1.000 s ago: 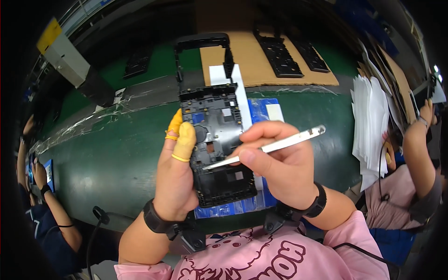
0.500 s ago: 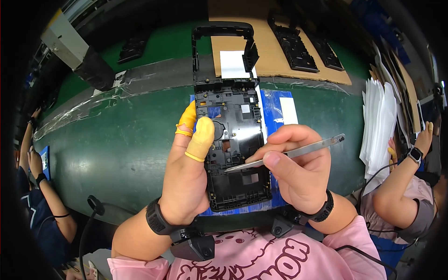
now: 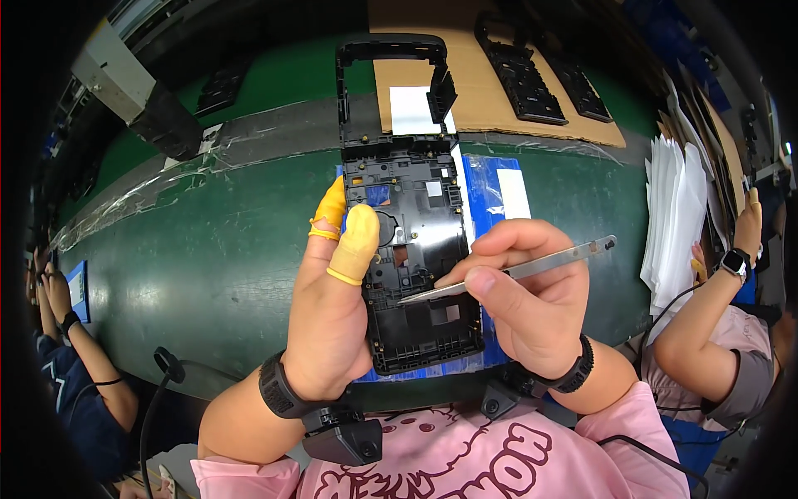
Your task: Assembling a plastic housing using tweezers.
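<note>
A black plastic housing (image 3: 420, 229), long and with an open frame at its far end, is held in front of me. My left hand (image 3: 328, 308) grips its left side, with yellow finger cots (image 3: 355, 245) on the thumb and a finger. In my right hand (image 3: 532, 291) are metal tweezers (image 3: 549, 263), pinched between thumb and fingers. Their tips point left, at the lower middle part of the housing; whether they touch it or hold anything small, I cannot make out. Beneath the housing lies a blue folder or sheet (image 3: 492, 195) with a white label.
More black housings (image 3: 525, 83) lie on a cardboard sheet (image 3: 465, 108) at the back right. White sheets (image 3: 672, 224) stand upright at the right. A grey post (image 3: 137, 91) rises at the back left. Co-workers' arms (image 3: 706, 291) show at both sides of the green table (image 3: 208, 249).
The housing and left hand have shifted slightly up and left. The tweezers' tips moved a little with them. A co-worker's hand on the right has moved.
</note>
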Motion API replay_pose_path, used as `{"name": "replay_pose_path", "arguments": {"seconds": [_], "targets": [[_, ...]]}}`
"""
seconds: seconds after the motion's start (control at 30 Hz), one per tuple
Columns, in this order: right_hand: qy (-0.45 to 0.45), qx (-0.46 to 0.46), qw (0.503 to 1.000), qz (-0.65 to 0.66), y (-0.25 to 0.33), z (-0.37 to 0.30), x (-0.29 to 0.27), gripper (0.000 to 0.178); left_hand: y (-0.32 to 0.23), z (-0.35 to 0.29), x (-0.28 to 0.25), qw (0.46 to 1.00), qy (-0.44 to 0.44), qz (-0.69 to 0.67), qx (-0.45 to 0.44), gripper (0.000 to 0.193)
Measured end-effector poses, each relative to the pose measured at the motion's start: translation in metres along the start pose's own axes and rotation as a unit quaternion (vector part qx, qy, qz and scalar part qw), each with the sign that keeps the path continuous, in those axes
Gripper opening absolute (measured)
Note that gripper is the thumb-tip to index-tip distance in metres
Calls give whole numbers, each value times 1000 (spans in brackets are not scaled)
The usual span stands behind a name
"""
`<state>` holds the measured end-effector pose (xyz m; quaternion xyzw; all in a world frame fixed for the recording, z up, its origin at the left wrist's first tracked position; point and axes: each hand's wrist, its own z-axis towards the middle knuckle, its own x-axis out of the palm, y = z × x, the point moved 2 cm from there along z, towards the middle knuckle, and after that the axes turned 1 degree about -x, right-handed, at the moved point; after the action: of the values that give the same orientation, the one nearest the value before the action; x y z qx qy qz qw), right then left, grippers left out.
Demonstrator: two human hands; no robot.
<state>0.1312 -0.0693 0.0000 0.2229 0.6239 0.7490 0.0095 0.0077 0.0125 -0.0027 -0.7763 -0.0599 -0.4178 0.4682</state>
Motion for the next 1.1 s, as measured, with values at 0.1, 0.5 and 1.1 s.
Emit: {"name": "replay_pose_path", "arguments": {"seconds": [0.1,0.5,1.1], "targets": [[-2,1,1000,30,0,0,1,21,-1,0,2,1000,7,-16,-6,43],[2,-4,1000,18,-3,0,-1,21,1,0,-3,1000,-4,7,-5,42],[-2,-25,1000,4,-2,-2,-3,21,-5,-3,5,995,79,63,17,70]]}}
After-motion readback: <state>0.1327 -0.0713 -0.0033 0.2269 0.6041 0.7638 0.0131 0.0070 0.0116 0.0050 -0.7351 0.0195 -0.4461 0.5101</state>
